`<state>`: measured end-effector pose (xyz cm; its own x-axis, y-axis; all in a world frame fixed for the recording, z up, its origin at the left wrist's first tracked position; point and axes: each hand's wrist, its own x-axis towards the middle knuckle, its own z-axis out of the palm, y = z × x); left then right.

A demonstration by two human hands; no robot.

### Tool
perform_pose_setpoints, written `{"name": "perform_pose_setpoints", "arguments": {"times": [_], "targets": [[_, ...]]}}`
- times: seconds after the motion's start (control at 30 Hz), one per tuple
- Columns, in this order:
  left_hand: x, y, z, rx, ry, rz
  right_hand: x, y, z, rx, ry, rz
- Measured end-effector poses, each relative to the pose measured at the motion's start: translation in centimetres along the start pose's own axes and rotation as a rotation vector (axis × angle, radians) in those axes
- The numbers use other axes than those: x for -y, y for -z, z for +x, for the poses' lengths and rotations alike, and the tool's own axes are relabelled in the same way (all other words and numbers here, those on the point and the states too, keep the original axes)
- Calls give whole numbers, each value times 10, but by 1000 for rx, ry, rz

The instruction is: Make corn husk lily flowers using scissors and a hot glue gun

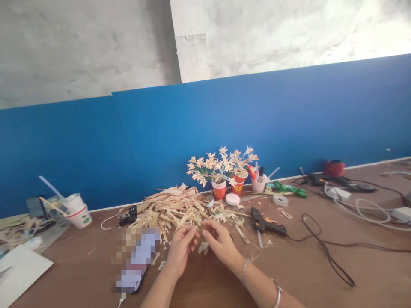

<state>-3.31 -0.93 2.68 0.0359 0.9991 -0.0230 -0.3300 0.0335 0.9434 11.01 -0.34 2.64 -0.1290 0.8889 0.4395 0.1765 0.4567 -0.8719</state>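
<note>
My left hand [183, 249] is closed, thumb and fingers pinched together just in front of a heap of dry husk strips [170, 209]. Facing it, my right hand [221, 243] is also closed in a pinch, its fingertips nearly meeting the left ones. Something small and pale may be between the fingertips, too small to make out. A small whitish petal-like piece [203, 248] lies on the table below the hands. Beyond them, pale husk flowers [210, 164] stand in red paper cups [219, 191]. A black glue gun [268, 224] lies right of my right hand.
A phone with a blurred screen [138, 265] lies left of my left forearm. A white tape roll [233, 199], a clear tape roll [280, 200] and a cup of pens [258, 185] stand behind. Black cable [330, 256] loops at right; white cups [79, 216] stand far left.
</note>
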Motion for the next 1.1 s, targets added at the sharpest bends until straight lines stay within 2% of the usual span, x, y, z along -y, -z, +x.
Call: {"name": "perform_pose_setpoints", "arguments": {"times": [0.23,0.53,0.7,0.9,1.1], "targets": [[1,-1,-2,70,62,-70,1,2,2,50,75,-44],[3,0,-1,136,45,53,3,2,3,72,-4,-13],[0,-6,-2,123,61,134,-3,-1,4,36,-102,125],[0,-11,-4,51,-22,242,-10,-4,5,6,-149,274],[-1,-9,-3,37,3,221,-10,0,9,13,-249,390]]}}
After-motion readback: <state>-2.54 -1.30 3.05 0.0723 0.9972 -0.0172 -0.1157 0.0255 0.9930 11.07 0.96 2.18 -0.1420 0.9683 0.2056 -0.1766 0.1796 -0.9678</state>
